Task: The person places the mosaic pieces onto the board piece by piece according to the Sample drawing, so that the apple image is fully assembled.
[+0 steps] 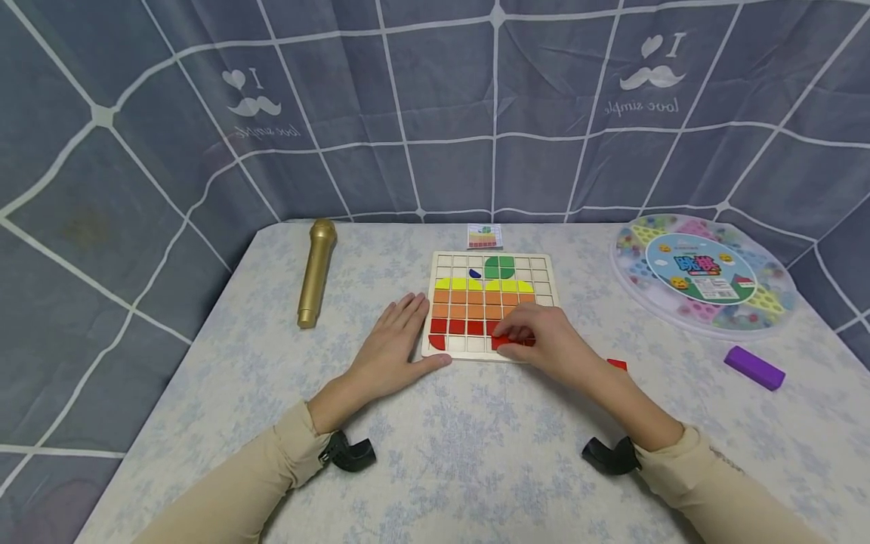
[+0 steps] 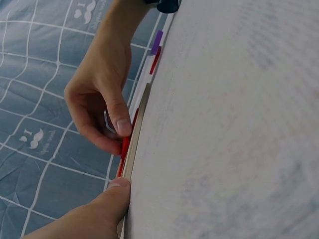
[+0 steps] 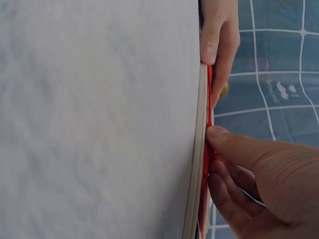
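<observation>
The right hand (image 1: 544, 344) pinches a red tile (image 1: 504, 342) between thumb and fingertips, directly under them on the bottom row of the wooden grid board (image 1: 491, 305). The left hand (image 1: 393, 344) lies flat with fingers straight, its thumb touching the board's lower left corner.

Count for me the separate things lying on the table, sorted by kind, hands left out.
Puzzle board: 1
Pattern card: 1
Gold microphone: 1
Round game tray: 1
Purple block: 1
Loose red piece: 1
Total: 6
The tiles set in the board and the red tile under the right hand are counted with the board.
</observation>
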`<action>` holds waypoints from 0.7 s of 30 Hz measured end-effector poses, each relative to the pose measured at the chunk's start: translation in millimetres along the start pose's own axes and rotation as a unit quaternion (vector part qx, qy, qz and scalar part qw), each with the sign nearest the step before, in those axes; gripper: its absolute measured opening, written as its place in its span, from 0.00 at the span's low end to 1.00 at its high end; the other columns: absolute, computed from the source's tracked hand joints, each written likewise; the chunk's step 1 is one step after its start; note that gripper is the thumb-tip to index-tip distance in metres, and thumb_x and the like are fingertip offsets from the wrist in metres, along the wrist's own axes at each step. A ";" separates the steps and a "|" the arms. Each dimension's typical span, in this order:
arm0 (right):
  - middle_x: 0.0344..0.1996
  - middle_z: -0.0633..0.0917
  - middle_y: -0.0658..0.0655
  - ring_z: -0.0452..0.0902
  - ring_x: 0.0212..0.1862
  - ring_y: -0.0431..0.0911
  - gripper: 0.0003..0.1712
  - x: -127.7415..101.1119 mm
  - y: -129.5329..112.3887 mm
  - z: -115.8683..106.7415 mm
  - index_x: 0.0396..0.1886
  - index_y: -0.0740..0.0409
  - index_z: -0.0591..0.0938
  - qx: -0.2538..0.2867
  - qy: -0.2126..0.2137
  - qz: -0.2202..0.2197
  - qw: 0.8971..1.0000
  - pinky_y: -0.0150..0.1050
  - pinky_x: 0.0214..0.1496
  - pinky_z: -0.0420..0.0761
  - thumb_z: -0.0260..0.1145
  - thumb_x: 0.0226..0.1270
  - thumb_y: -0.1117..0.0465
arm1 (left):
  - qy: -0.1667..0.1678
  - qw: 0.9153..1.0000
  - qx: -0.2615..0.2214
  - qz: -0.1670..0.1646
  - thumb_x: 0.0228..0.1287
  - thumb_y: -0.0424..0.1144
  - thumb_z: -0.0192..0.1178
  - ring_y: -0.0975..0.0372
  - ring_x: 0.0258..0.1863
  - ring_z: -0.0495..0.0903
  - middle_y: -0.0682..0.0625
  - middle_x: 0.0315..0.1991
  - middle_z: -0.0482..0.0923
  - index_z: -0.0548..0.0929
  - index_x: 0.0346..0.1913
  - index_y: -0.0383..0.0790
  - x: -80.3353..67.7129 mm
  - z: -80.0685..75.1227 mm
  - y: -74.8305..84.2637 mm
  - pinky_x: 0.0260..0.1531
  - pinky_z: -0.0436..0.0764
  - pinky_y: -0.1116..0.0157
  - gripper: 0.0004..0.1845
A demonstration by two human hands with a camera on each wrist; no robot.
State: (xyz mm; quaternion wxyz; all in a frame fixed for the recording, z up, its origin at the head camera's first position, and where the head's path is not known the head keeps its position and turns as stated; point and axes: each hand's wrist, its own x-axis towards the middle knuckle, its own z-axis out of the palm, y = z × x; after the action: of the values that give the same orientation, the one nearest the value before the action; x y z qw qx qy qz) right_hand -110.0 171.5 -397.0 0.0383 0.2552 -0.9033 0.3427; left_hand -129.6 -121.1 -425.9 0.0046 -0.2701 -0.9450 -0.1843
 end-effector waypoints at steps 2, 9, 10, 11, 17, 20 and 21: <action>0.34 0.87 0.48 0.81 0.35 0.38 0.11 0.9 -1.5 2.3 0.41 0.54 0.91 0.008 -0.001 -0.002 1.000 0.37 0.40 0.86 0.83 0.59 0.65 | 0.000 1.000 -0.001 0.001 0.68 0.69 0.62 0.48 0.86 0.47 0.39 0.85 0.50 0.53 0.84 0.32 -0.5 -0.8 0.5 0.85 0.46 0.46 0.57; 0.34 0.86 0.46 0.80 0.36 0.40 0.08 -1.4 -4.0 5.7 0.38 0.52 0.91 -0.016 -0.005 -0.025 1.000 0.36 0.38 0.84 0.81 0.61 0.66 | 0.005 1.000 -0.001 0.002 0.68 0.68 0.62 0.47 0.86 0.48 0.39 0.85 0.51 0.54 0.84 0.31 -1.6 -0.7 0.8 0.85 0.47 0.45 0.57; 0.35 0.87 0.47 0.80 0.36 0.41 0.09 -3.7 -3.6 4.8 0.39 0.52 0.91 -0.022 -0.003 -0.025 0.999 0.36 0.39 0.84 0.81 0.60 0.65 | 0.005 1.000 -0.002 0.002 0.68 0.68 0.62 0.47 0.86 0.48 0.39 0.85 0.52 0.54 0.83 0.31 -1.8 -0.7 1.1 0.85 0.47 0.46 0.57; 0.35 0.87 0.47 0.80 0.36 0.42 0.09 -6.8 -2.7 3.1 0.40 0.52 0.91 -0.028 0.000 -0.026 0.999 0.36 0.39 0.83 0.82 0.60 0.65 | 0.005 1.000 -0.002 0.003 0.68 0.68 0.62 0.47 0.86 0.49 0.39 0.85 0.52 0.54 0.83 0.31 -1.7 -0.6 1.2 0.85 0.47 0.45 0.57; 0.41 0.89 0.48 0.80 0.39 0.43 0.16 -32.6 9.5 -17.8 0.46 0.53 0.91 -0.058 0.029 -0.012 0.998 0.40 0.42 0.82 0.83 0.58 0.64 | 0.007 1.000 -0.002 0.008 0.69 0.68 0.62 0.47 0.86 0.49 0.38 0.85 0.52 0.54 0.83 0.30 -0.8 -0.3 1.1 0.85 0.47 0.45 0.57; 0.44 0.90 0.48 0.83 0.41 0.43 0.16 -45.2 15.5 -31.8 0.47 0.52 0.91 -0.073 0.031 0.013 0.997 0.43 0.45 0.85 0.83 0.59 0.62 | 0.007 1.000 -0.003 0.008 0.69 0.68 0.62 0.47 0.86 0.48 0.38 0.85 0.52 0.54 0.83 0.30 -1.1 -0.8 0.8 0.85 0.46 0.46 0.57; 0.44 0.90 0.48 0.84 0.43 0.43 0.16 -49.5 17.4 -36.5 0.48 0.51 0.91 -0.077 0.030 0.021 0.996 0.44 0.46 0.86 0.83 0.59 0.62 | 0.006 1.000 -0.003 0.008 0.69 0.68 0.62 0.47 0.86 0.48 0.38 0.85 0.52 0.54 0.83 0.30 -1.3 -0.9 0.7 0.85 0.46 0.46 0.57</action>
State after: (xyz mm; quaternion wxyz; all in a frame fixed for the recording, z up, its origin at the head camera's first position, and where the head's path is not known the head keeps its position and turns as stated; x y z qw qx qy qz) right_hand -79.4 227.4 -391.7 0.0779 0.2215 -0.9306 0.2809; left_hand -128.2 -121.5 -425.0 0.0115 -0.2766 -0.9422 -0.1887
